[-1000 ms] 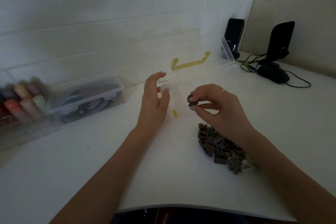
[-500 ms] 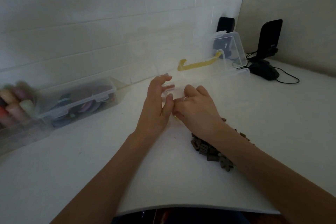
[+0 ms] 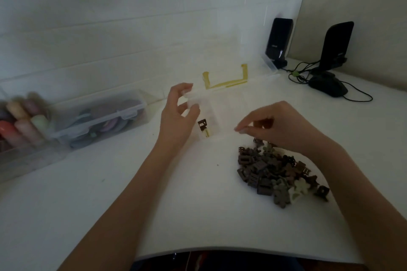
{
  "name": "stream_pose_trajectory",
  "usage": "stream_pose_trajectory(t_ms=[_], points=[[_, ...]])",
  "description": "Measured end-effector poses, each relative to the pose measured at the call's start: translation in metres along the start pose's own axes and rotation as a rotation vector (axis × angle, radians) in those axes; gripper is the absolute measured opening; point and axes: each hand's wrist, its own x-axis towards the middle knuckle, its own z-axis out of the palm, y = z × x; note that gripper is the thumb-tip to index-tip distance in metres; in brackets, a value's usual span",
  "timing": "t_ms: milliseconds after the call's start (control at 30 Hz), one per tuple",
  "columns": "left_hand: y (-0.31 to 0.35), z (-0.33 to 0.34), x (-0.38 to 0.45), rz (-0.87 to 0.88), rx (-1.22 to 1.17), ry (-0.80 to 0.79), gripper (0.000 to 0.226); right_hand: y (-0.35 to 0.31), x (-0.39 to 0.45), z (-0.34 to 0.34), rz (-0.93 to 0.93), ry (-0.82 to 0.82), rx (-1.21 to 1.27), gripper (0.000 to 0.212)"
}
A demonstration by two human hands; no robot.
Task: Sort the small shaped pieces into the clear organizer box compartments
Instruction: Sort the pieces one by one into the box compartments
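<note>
The organizer (image 3: 211,112) sits before me, one piece (image 3: 202,125) in it. The pile (image 3: 277,174) lies right of it, a bin (image 3: 99,116) left, speakers (image 3: 279,39) behind.

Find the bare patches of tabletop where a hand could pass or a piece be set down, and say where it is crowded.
Bare table lies left of the left forearm, in front of the lidded box; another patch sits between the forearms, left of the pile of pieces. Crowded: the organizer box, gripped by the left hand, and the pile under the right hand.

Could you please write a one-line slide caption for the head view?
Left hand steadies the clear organizer box, one dark piece inside; right hand hovers above the pile of pieces.
</note>
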Motion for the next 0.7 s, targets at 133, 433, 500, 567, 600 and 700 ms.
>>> stream_pose_trajectory(t_ms=[133,433,500,567,600,700], points=[[-0.001,-0.002,0.002,-0.086,-0.035,0.015,0.035,0.014,-0.003,-0.001,0.114,-0.213,-0.106,0.011],[0.001,-0.002,0.001,-0.094,-0.033,0.01,0.039,0.017,-0.006,0.001,0.189,-0.371,-0.139,0.021],[0.001,-0.001,0.001,-0.086,-0.032,0.009,0.04,0.01,-0.005,0.007,0.193,-0.377,-0.191,0.02],[0.003,-0.001,0.0,-0.072,-0.023,0.003,0.041,0.002,-0.005,0.01,0.19,-0.363,-0.257,0.02],[0.003,-0.001,0.0,-0.069,-0.017,0.001,0.041,0.0,-0.005,0.011,0.183,-0.345,-0.276,0.019],[0.004,-0.001,0.0,-0.07,-0.008,0.003,0.043,-0.001,-0.006,0.012,0.148,-0.295,-0.293,0.012]])
